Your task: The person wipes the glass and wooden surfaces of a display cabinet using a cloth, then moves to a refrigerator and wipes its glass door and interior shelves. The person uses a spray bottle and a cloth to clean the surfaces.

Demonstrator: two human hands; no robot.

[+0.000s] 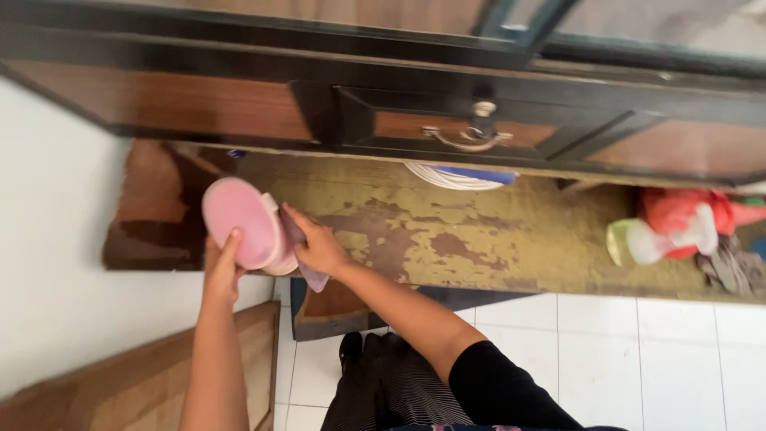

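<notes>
Pink bowl between both hands, cloth apparently behind.

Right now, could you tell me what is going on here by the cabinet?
A person stands at a worn shelf under a dark wooden cabinet. The left hand holds a pink round container from below, tilted on its side. The right hand presses a pale cloth against the container's side. Further right on the shelf lie a spray bottle and a red bag. White plates show under the drawer edge.
</notes>
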